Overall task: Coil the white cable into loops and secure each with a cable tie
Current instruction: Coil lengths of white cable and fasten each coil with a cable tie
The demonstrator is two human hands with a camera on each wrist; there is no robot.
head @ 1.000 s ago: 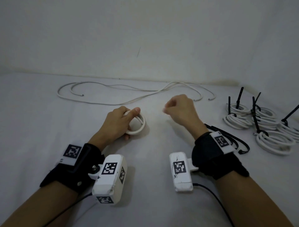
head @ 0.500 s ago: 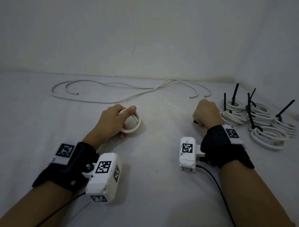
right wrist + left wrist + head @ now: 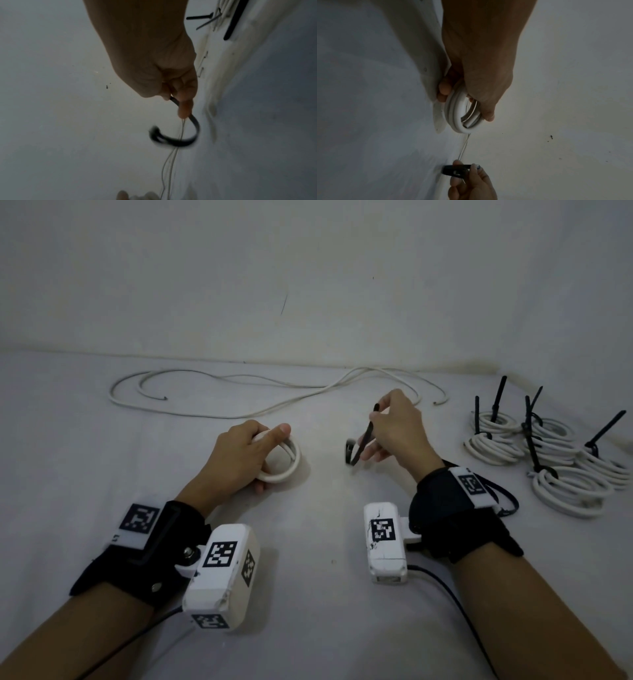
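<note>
The left hand (image 3: pixel 239 453) grips a small white cable coil (image 3: pixel 286 463) that rests on the white table (image 3: pixel 325 594). Just beside it, the right hand (image 3: pixel 397 429) pinches a bent black cable tie (image 3: pixel 359 446). Tied coils (image 3: pixel 548 453) lie far right.

Smooth white plastic-sheathed cable coil (image 3: pixel 286 460), matt black plastic cable tie (image 3: pixel 363 441), matt white cloth tabletop (image 3: pixel 325 611)

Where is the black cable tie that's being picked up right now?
In the head view, the black cable tie is pinched in the right hand, right of the coiled cable.
</note>
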